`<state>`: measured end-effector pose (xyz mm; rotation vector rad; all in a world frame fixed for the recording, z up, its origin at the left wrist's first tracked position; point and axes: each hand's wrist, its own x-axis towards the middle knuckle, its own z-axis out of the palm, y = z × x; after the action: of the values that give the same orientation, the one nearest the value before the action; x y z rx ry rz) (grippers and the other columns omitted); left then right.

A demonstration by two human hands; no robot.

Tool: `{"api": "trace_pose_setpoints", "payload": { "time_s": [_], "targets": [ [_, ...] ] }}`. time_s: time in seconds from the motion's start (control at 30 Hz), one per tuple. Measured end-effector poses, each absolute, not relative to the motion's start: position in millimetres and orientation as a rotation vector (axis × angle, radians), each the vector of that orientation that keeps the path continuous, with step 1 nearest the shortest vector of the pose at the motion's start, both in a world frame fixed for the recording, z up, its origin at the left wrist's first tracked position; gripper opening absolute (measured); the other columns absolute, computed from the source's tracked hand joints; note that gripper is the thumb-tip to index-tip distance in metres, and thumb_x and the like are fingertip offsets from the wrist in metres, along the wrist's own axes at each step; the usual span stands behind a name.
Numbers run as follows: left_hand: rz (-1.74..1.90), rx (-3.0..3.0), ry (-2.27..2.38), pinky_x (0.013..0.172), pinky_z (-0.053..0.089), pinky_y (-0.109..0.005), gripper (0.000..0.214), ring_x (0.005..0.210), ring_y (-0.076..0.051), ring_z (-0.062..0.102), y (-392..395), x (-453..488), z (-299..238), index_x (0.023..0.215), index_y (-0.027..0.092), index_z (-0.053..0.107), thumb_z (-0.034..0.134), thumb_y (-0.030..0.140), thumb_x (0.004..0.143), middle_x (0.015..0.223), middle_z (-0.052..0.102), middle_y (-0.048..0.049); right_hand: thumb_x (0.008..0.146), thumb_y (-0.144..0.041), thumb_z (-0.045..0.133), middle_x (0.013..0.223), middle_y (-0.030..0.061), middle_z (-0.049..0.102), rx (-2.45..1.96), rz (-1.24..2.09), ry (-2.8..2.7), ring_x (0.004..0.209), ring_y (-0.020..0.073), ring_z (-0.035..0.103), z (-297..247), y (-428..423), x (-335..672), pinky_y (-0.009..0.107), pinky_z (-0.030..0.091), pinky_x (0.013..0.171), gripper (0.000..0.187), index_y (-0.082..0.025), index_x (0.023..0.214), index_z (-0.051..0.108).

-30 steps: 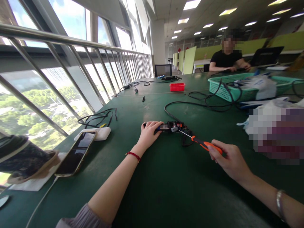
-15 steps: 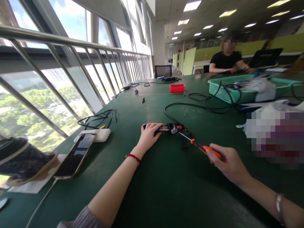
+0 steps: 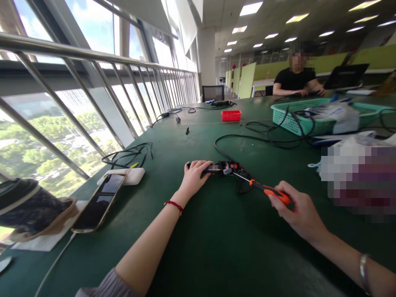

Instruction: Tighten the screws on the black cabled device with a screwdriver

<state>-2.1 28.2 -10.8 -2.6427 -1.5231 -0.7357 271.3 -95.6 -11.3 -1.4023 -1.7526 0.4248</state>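
Note:
On the green table, my left hand is closed over the left end of a dark handheld power tool that lies on its side. Its housing looks opened at the right end, with small metal and red parts showing; the exact kind is unclear. A black cord runs from it. My right hand grips the handle of an orange and black screwdriver. The screwdriver's thin shaft points left, its tip at or very near the tool's exposed parts. My fingers hide the tool's left end.
A phone leans on a white case at the left, beside coiled cables. Farther back are a red tray and a green basket with bags. A plastic bag lies right. A person sits across the table.
My right hand's fingers have shifted slightly around the screwdriver handle. My left hand and the dark tool stay in place.

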Motion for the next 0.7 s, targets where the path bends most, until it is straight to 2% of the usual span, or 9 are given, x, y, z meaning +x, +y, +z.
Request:
{"api": "trace_pose_setpoints", "payload": {
  "time_s": [0.27, 0.7],
  "targets": [
    [-0.709, -2.641, -1.531, 0.107, 0.026, -0.050, 0.036, 0.119, -0.023, 0.046, 26.6, -2.5, -9.4, 0.127, 0.030, 0.052, 0.052, 0.028, 0.090, 0.127, 0.059, -0.0027, 0.087, -0.044, 0.049, 0.052, -0.0052, 0.048, -1.385, 0.503, -1.782, 0.042, 0.0094, 0.044, -17.5, -96.5, 272.2, 0.023, 0.035, 0.043, 0.027, -0.023, 0.070, 0.045],
    [-0.710, -2.643, -1.519, 0.107, 0.025, -0.052, 0.037, 0.119, -0.023, 0.047, 25.7, -2.9, -8.8, 0.127, 0.030, 0.052, 0.052, 0.028, 0.090, 0.126, 0.059, -0.0031, 0.090, -0.046, 0.044, 0.050, -0.0056, 0.046, -1.421, 0.410, -1.799, 0.043, 0.0099, 0.045, -18.4, -93.7, 273.0, 0.025, 0.034, 0.047, 0.033, -0.022, 0.067, 0.043]
  ]
}}
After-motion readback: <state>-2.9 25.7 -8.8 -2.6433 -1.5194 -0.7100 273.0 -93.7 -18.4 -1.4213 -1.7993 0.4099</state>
